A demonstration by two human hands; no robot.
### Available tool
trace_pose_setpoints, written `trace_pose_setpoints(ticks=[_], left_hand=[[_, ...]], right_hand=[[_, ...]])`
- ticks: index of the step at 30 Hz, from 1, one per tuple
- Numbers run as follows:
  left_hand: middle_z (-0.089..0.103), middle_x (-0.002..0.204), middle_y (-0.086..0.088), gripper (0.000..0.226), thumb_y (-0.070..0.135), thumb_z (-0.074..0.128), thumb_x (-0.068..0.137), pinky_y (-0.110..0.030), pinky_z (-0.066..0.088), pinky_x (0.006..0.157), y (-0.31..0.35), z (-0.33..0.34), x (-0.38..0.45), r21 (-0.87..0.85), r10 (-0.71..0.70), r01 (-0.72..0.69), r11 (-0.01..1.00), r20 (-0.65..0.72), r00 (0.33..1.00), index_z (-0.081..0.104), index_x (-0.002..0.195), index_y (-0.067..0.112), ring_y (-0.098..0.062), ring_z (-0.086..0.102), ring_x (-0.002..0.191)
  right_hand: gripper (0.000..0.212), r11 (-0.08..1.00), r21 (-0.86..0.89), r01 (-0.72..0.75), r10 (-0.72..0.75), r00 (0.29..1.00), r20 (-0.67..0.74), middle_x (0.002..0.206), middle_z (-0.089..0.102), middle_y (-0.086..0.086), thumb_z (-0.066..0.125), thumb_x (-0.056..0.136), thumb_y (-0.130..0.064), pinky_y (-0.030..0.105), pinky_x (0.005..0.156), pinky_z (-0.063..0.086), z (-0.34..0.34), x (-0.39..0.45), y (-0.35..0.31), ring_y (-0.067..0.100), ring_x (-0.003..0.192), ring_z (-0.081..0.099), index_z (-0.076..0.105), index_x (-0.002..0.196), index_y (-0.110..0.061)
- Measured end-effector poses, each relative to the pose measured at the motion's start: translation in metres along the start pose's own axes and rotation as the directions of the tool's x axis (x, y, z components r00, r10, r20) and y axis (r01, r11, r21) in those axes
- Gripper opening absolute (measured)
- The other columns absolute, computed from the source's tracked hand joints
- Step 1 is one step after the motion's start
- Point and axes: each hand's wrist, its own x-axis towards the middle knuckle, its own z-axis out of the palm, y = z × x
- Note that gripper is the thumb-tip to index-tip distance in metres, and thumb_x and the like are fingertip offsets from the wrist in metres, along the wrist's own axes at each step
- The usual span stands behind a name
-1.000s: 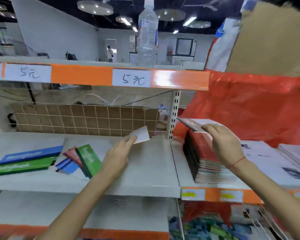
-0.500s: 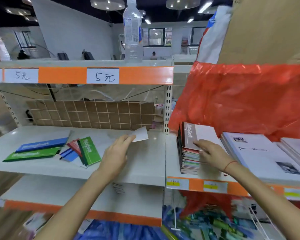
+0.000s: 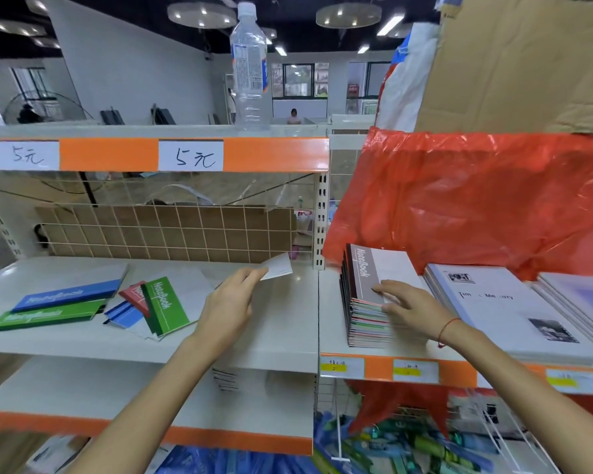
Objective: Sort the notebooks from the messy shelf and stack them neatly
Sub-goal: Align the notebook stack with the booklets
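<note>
A tall stack of notebooks (image 3: 367, 316) stands on the right shelf (image 3: 329, 323), topped by a brown-and-white one (image 3: 387, 268). My right hand (image 3: 408, 306) rests flat on the top notebook's near edge, fingers straight. Over the left shelf (image 3: 281, 323), my left hand (image 3: 230, 302) pinches a small white card (image 3: 279, 268). Loose notebooks lie scattered at the left: a blue one (image 3: 65, 294), a green one (image 3: 45, 314), and an overlapping green (image 3: 163, 304), red (image 3: 136, 294) and blue (image 3: 124, 314) pile.
White booklets (image 3: 500, 309) lie to the right of the stack, under a red plastic sheet (image 3: 476, 196). A water bottle (image 3: 249, 66) stands on the upper shelf. A wire grid with cardboard (image 3: 165, 230) backs the left shelf. More goods lie below.
My right hand has laid the brown-and-white notebook down on the stack and now lies flat on it. My left hand still holds the card in the same place.
</note>
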Motion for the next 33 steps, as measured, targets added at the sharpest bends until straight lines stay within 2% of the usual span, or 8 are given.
trace_pose_setpoints(ticks=[7,11,15,18,21,23,27,33], left_hand=[[0.059,0.122,-0.006,0.064,-0.016,0.049,0.074,-0.04,0.053,0.067,0.011,-0.001,0.018,-0.071,0.112,-0.116,0.991,-0.066,0.992,0.05,0.126,0.02,-0.031,0.06,0.103],[0.062,0.119,-0.011,0.074,-0.019,0.057,0.063,-0.039,0.056,0.062,0.035,0.001,0.034,-0.09,0.228,-0.237,0.967,-0.094,0.969,0.042,0.122,0.024,-0.029,0.062,0.103],[0.067,0.106,-0.017,0.085,-0.019,0.069,0.04,-0.033,0.055,0.056,0.076,0.016,0.059,0.01,0.388,-0.389,0.921,-0.101,0.916,0.055,0.116,0.014,-0.033,0.068,0.092],[0.067,0.1,-0.018,0.075,-0.013,0.074,0.042,-0.032,0.053,0.058,0.115,0.042,0.073,0.134,0.494,-0.482,0.866,-0.082,0.866,0.058,0.111,0.01,-0.032,0.068,0.084],[0.065,0.092,-0.017,0.055,-0.006,0.057,0.057,-0.038,0.053,0.061,0.149,0.071,0.079,0.187,0.538,-0.528,0.828,-0.002,0.843,0.048,0.108,0.013,-0.032,0.065,0.081],[0.064,0.089,-0.015,0.056,-0.002,0.066,0.054,-0.043,0.053,0.066,0.166,0.08,0.078,0.22,0.504,-0.516,0.828,0.113,0.856,0.057,0.107,0.013,-0.031,0.064,0.082],[0.044,0.13,-0.017,0.052,0.008,0.046,0.089,-0.055,0.027,0.103,0.173,0.099,0.067,0.251,0.344,-0.465,0.849,0.404,0.848,0.034,0.139,0.015,-0.034,0.039,0.123],[0.039,0.138,-0.009,0.044,0.041,0.029,0.1,-0.057,0.024,0.103,0.159,0.104,0.068,0.053,0.35,-0.426,0.903,0.483,0.803,0.036,0.138,0.022,-0.03,0.033,0.127]], right_hand=[[0.038,0.998,-0.046,0.052,-0.053,0.998,-0.021,0.138,0.049,0.005,0.053,0.095,-0.014,0.018,0.104,0.022,0.002,-0.006,-0.003,0.02,0.131,0.04,0.05,0.133,-0.01],[0.047,0.998,-0.033,0.045,-0.048,0.995,-0.09,0.138,0.045,-0.004,0.058,0.092,-0.028,0.025,0.107,0.022,-0.002,-0.014,-0.004,0.016,0.133,0.036,0.045,0.136,-0.017],[0.047,0.999,0.014,-0.047,0.048,0.97,-0.239,0.142,0.045,0.004,0.06,0.091,-0.028,0.028,0.111,0.02,-0.015,-0.034,0.006,0.02,0.137,0.032,0.049,0.135,-0.016],[0.041,0.994,0.004,-0.105,0.101,0.941,-0.323,0.139,0.048,0.007,0.06,0.091,-0.028,0.034,0.111,0.022,-0.03,-0.055,0.019,0.023,0.134,0.037,0.055,0.129,-0.014],[0.038,0.984,0.021,-0.175,0.17,0.912,-0.372,0.135,0.052,0.011,0.058,0.091,-0.031,0.039,0.112,0.02,-0.039,-0.077,0.035,0.027,0.131,0.042,0.059,0.124,-0.012],[0.034,0.975,0.023,-0.219,0.212,0.904,-0.372,0.134,0.052,0.013,0.059,0.092,-0.026,0.036,0.111,0.02,-0.042,-0.09,0.043,0.03,0.13,0.042,0.06,0.123,-0.01],[0.033,0.958,0.023,-0.286,0.276,0.897,-0.344,0.138,0.048,0.011,0.058,0.092,-0.016,0.042,0.116,0.015,-0.039,-0.107,0.056,0.027,0.133,0.038,0.058,0.125,-0.011],[0.034,0.953,0.009,-0.304,0.293,0.91,-0.294,0.142,0.045,0.01,0.055,0.094,-0.019,0.043,0.117,0.011,-0.035,-0.103,0.053,0.025,0.135,0.035,0.055,0.128,-0.014]])
